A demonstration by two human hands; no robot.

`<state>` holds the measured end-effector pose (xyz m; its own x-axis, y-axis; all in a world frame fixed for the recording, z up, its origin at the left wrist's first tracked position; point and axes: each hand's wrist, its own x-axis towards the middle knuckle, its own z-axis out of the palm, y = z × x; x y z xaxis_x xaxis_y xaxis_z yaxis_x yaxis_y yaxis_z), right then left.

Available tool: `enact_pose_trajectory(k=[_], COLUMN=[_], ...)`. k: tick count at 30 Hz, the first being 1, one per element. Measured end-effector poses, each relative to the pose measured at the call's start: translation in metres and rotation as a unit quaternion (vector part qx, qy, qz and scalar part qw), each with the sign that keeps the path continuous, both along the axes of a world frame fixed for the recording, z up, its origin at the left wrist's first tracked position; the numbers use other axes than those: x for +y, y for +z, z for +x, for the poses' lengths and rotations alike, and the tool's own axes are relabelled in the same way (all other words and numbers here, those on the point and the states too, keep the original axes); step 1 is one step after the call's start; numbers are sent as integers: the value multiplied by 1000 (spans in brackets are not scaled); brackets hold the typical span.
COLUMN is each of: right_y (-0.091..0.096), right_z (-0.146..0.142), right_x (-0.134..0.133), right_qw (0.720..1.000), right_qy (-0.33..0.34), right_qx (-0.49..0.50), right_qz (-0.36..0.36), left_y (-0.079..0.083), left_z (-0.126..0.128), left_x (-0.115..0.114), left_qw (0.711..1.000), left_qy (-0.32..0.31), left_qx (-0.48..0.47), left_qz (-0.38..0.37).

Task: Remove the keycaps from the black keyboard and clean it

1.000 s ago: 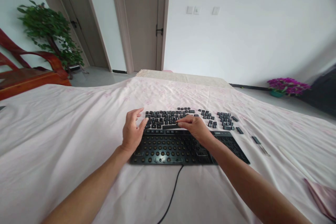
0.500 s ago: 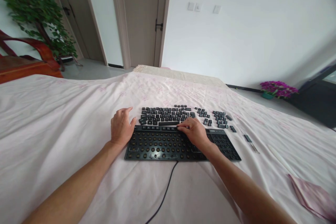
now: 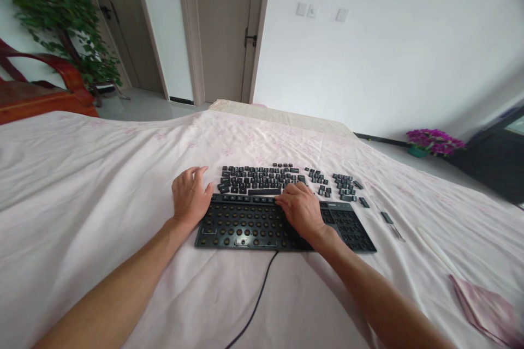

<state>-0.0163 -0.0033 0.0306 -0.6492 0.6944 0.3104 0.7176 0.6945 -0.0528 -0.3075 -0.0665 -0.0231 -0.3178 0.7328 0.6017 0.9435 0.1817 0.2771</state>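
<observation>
Keyboard [image 3: 245, 223] on a wrinkled, flowered cloth [image 3: 102, 174], loose keys [image 3: 262, 179] just beyond it. The left hand [image 3: 190, 193] is relaxed and empty; the right hand [image 3: 301, 207] touches the top row, its grip indeterminable. Background: white wall [image 3: 368, 60], grey-brown doors [image 3: 223, 27], plant [image 3: 57, 11].

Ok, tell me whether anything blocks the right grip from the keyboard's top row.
Nothing visible does: the right grip is over the keyboard, fingertips at its top row, and the loose keycaps lie beyond the far edge.
</observation>
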Motion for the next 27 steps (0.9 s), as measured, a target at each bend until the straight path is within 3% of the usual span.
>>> enact_pose_trajectory(k=[7, 20, 27], right_y=[-8, -14, -8], right_z=[-2, 6, 0], right_x=[-18, -23, -25], right_qw=[991, 993, 989], right_qy=[10, -13, 26], right_qx=[-111, -109, -132], right_qz=[80, 43, 54], left_y=[-4, -2, -3], left_z=[-1, 1, 1], left_x=[1, -1, 1], left_qw=[1000, 1000, 1000], left_qy=[8, 9, 16], left_qx=[6, 3, 16], left_qz=[6, -7, -7])
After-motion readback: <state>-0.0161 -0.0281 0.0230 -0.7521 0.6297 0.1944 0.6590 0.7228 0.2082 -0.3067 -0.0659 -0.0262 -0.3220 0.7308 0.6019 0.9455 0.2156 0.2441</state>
